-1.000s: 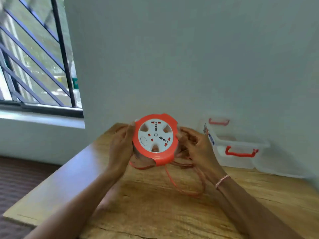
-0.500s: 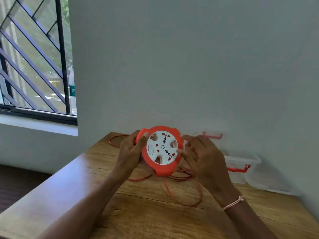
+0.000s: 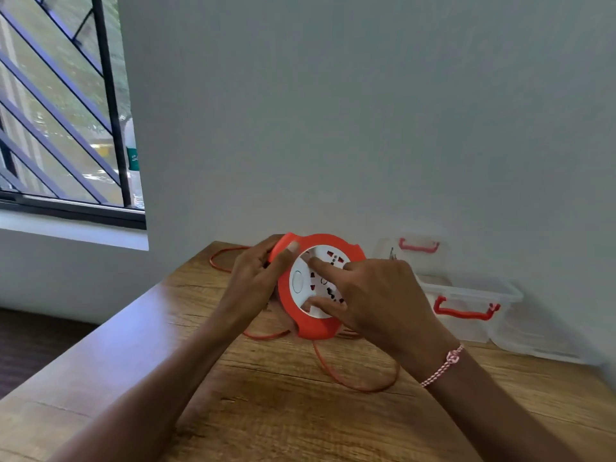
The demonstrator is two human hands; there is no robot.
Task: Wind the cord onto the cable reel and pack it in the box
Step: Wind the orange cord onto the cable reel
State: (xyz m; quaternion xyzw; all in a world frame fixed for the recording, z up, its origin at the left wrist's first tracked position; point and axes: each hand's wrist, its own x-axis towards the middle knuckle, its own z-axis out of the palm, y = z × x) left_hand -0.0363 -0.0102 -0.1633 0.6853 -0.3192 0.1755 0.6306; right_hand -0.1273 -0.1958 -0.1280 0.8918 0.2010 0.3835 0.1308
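An orange cable reel (image 3: 316, 328) with a white socket face stands tilted on edge above the wooden table (image 3: 266, 405). My left hand (image 3: 256, 278) grips its upper left rim. My right hand (image 3: 376, 301) lies over the white face, index finger and thumb pressed into its recesses. Orange cord (image 3: 360, 378) runs in loose loops from under the reel across the table, and more cord (image 3: 221, 258) shows behind my left hand. A clear plastic box (image 3: 470, 301) with red latches sits to the right against the wall.
The box's clear lid (image 3: 413, 248) with a red handle leans on the wall behind the reel. A barred window is at the left, with a bottle (image 3: 131, 151) on its sill. The table's left edge drops to a dark floor.
My right hand has moved from the reel's right rim onto the white face, fingers in its recesses. The white face has turned. The view has tilted slightly.
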